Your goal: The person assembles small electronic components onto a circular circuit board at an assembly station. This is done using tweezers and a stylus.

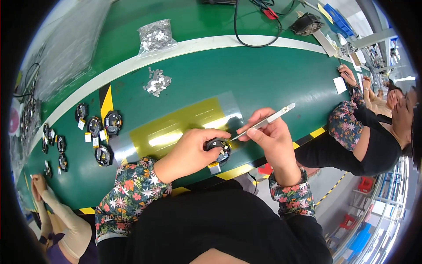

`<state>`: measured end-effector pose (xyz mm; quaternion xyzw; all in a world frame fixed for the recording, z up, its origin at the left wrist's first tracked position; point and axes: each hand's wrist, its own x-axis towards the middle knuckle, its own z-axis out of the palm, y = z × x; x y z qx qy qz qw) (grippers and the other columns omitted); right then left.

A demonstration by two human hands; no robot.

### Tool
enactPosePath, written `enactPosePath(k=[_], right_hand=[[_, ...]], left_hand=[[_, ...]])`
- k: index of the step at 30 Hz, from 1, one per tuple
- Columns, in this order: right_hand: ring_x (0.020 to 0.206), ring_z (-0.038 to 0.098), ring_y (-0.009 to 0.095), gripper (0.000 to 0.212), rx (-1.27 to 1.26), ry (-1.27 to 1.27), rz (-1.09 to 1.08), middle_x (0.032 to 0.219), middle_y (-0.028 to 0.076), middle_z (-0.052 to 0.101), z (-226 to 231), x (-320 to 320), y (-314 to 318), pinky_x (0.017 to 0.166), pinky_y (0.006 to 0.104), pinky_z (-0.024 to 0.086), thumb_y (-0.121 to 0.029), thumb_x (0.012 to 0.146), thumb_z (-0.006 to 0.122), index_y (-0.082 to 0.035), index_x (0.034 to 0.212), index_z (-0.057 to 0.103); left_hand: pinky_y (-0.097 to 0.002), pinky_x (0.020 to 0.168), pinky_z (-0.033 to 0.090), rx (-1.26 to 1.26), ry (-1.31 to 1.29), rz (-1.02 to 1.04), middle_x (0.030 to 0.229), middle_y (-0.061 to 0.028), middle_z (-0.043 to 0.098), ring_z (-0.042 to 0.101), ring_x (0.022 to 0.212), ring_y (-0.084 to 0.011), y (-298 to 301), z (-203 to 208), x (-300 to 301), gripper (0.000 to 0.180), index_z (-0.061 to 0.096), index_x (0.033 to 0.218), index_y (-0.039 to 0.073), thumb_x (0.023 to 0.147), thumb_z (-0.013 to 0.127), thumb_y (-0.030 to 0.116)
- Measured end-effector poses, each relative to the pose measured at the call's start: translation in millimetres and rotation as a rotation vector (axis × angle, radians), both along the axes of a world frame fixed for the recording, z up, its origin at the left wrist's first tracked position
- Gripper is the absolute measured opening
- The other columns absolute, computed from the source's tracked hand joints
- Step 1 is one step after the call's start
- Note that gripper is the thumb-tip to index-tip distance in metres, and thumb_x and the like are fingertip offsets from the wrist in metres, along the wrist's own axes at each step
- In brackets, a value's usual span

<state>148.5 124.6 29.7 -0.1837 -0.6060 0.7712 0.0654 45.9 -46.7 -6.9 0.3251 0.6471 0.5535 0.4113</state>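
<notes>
My left hand (193,148) is closed round the edge of a small round black device housing (225,154), thumb and forefinger gripping it. Electronic parts show inside the housing, and a small silver-and-yellow battery pack (214,168) hangs at its near side. In my right hand (274,138) are silver tweezers (276,115), held between thumb and fingers like a pen. Their fine tip points down-left to the rim of the housing; whether it touches cannot be made out. Beneath the hands lies a translucent yellow sheet (176,119) on the green bench.
Several similar housings with batteries (113,123) stand at the left. Farther back are a pile of small grey-white pieces (157,82) and a clear bag (156,36) of them. A black cable (237,26) loops at the back. Co-workers sit at right (347,75) and lower left (39,185).
</notes>
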Motion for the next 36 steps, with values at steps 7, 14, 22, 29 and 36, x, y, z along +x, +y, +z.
enactPosePath(k=[7,14,22,29,36], right_hand=[[0.087,0.062,0.019,0.022,0.065,0.000,0.083,0.092,0.006,0.053,0,-6,-2,0.074,0.0283,0.052,0.007,0.082,0.053,0.000,0.101,0.046],[0.088,0.062,0.019,0.022,0.075,0.006,0.121,0.092,0.007,0.053,1,-7,-1,0.075,0.0278,0.052,0.009,0.082,0.052,-0.001,0.101,0.046],[0.087,0.062,0.018,0.021,0.107,0.007,0.149,0.091,0.008,0.055,-2,-7,-1,0.075,0.0272,0.051,0.007,0.083,0.054,0.000,0.101,0.045],[0.087,0.062,0.018,0.020,0.120,0.018,0.152,0.090,0.008,0.055,-1,-8,-3,0.077,0.0280,0.052,0.007,0.083,0.053,0.001,0.101,0.045],[0.087,0.062,0.018,0.021,0.158,0.007,0.160,0.089,0.009,0.056,0,-8,-3,0.077,0.0285,0.052,0.008,0.083,0.053,0.001,0.100,0.045]], left_hand=[[-0.0197,0.058,0.044,-0.115,-0.060,-0.079,0.088,-0.0028,0.060,0.051,0.069,-0.0036,0,10,-5,0.032,0.058,0.108,-0.003,0.076,0.053,-0.006],[-0.0195,0.056,0.044,-0.114,-0.040,-0.099,0.086,-0.0027,0.060,0.052,0.068,-0.0033,0,13,-6,0.032,0.057,0.108,-0.004,0.076,0.054,-0.005],[-0.0206,0.063,0.046,-0.082,-0.089,-0.079,0.092,-0.0053,0.062,0.054,0.074,-0.0049,0,9,-4,0.027,0.057,0.108,-0.005,0.082,0.057,-0.002],[-0.0215,0.065,0.047,-0.099,-0.033,-0.069,0.089,-0.0055,0.063,0.055,0.074,-0.0051,2,16,-6,0.024,0.059,0.105,-0.004,0.082,0.058,0.000],[-0.0215,0.065,0.047,-0.051,-0.071,-0.045,0.087,-0.0047,0.063,0.055,0.073,-0.0051,2,12,-4,0.023,0.059,0.105,-0.004,0.082,0.059,0.001]])
